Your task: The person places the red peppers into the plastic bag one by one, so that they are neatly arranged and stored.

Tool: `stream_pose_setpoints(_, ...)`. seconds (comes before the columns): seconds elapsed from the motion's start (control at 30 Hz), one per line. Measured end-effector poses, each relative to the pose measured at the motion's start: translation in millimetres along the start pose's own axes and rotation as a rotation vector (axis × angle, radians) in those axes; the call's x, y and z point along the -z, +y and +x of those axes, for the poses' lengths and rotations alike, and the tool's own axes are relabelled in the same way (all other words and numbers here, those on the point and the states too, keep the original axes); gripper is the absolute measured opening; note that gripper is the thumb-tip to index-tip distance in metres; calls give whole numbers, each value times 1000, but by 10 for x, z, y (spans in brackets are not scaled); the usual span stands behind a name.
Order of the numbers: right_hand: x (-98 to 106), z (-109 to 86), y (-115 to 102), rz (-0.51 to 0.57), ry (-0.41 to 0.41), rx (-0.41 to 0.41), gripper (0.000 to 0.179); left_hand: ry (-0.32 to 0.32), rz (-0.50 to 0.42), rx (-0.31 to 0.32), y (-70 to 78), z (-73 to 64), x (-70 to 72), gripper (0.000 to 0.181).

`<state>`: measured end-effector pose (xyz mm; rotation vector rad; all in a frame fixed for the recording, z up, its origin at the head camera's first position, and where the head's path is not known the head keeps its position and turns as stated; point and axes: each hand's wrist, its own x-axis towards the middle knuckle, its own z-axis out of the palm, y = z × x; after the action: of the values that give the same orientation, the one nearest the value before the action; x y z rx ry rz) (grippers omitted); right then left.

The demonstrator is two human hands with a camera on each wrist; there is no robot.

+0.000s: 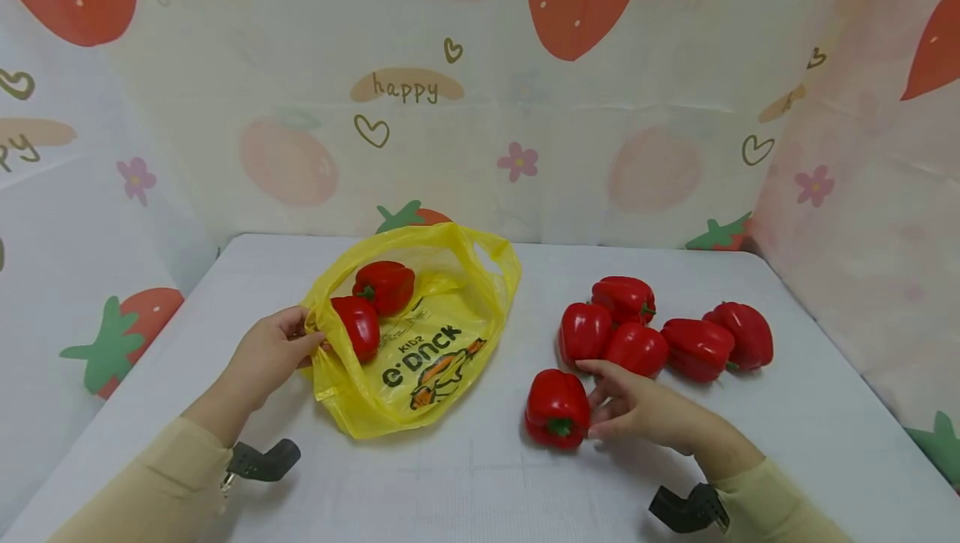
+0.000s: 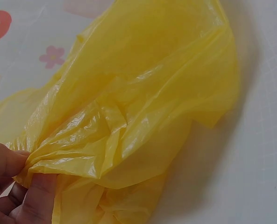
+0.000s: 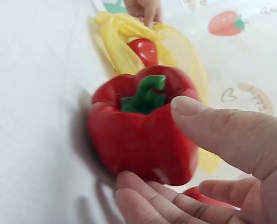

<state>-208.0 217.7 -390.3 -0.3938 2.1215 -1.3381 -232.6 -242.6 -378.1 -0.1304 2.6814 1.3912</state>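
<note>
A yellow plastic bag (image 1: 431, 422) lies with its mouth spread, two red bell peppers (image 1: 384, 287) inside it. My left hand (image 1: 273, 351) pinches the bag's left rim, and the gathered plastic shows between thumb and fingers in the left wrist view. A single red bell pepper (image 1: 557, 409) with a green stem rests on the table, right of the bag. Beside it is my right hand (image 1: 645, 409), thumb and fingers spread at its right side. In the right wrist view the thumb (image 3: 194, 109) overlaps the pepper's edge and the fingertips are at its lower side.
Several more red bell peppers (image 1: 636, 349) sit grouped at the right, just beyond my right hand. The white table (image 1: 480, 493) is backed by a curtain (image 1: 450, 151) printed with strawberries. Dark wrist mounts (image 1: 262, 461) hang near both sleeves.
</note>
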Motion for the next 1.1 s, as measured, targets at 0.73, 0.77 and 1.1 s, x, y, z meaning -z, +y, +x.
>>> stream_pose_setpoints(0.73, -141, 176, 194, -26, 84, 60, 67, -3, -1, 2, -35, 32, -4, 32)
stream_pose_setpoints(0.77, -145, 183, 193, -23, 86, 70, 67, -3, -2, 3, -33, 31, -4, 32)
stream_pose_setpoints(1.1, -181, 230, 214, 30, 62, 141, 75, -1, -3, -13, -44, 24, -14, 30)
